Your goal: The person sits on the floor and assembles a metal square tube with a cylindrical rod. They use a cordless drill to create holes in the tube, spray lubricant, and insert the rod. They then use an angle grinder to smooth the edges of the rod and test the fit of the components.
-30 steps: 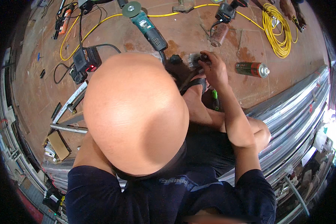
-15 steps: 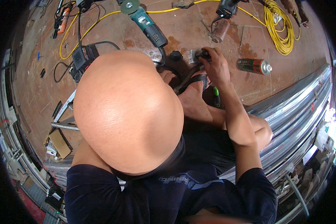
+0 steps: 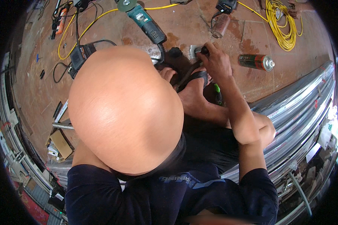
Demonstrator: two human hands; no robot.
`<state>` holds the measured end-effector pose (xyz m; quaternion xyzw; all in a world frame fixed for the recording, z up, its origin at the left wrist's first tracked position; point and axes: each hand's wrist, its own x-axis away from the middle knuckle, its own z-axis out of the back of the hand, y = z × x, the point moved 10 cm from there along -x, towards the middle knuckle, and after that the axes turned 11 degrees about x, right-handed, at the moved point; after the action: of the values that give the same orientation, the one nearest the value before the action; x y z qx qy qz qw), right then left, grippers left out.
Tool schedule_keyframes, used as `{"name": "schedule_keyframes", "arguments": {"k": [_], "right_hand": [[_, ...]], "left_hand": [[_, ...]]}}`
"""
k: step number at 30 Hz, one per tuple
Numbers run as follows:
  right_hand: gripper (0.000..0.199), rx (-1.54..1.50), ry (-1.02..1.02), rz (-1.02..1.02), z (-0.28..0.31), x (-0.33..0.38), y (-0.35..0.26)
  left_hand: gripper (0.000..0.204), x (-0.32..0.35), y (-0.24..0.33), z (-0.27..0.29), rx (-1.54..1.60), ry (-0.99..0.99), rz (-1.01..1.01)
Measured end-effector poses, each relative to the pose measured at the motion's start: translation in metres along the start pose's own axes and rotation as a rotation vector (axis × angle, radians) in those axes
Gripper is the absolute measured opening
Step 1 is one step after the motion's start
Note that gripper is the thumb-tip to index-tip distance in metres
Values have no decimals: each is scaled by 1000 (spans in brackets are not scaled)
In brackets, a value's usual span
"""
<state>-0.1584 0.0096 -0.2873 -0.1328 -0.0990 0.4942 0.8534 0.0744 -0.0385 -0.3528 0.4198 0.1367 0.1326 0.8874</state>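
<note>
My right hand (image 3: 216, 62) is closed around a small dark piece with a rounded end (image 3: 204, 50), above the floor near my foot. Beside that piece lies a small flat silvery plate (image 3: 193, 51). A black knob-like part (image 3: 175, 52) sits to the left of it. My left hand (image 3: 168, 74) shows only as a few bent fingers past my raised knee (image 3: 127, 108); what they grip is hidden. A dark narrow bar (image 3: 187, 76) runs between the two hands, beside my sandalled foot (image 3: 194, 90).
A teal angle grinder (image 3: 146, 24) lies ahead. A spray can (image 3: 256, 62) is at right, near bundled wrapped metal profiles (image 3: 300, 101). Further off are a coiled yellow cable (image 3: 279, 30), a reddish cylinder (image 3: 220, 26) and another person's hand (image 3: 298, 8). A green-handled tool (image 3: 218, 93) lies by my leg.
My right hand has shifted slightly up and left, and more of the silvery plate shows. My view has moved a little. The other person's hand at top right has moved.
</note>
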Motion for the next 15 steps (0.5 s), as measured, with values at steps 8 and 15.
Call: {"name": "schedule_keyframes", "arguments": {"k": [8,15], "right_hand": [[30,163,-157,203,-23,-14,-10],[28,347,-399,271,-37,-29,-7]], "left_hand": [[74,-12,7,12,-23,24,68],[78,-9,7,9,5,72,65]]}}
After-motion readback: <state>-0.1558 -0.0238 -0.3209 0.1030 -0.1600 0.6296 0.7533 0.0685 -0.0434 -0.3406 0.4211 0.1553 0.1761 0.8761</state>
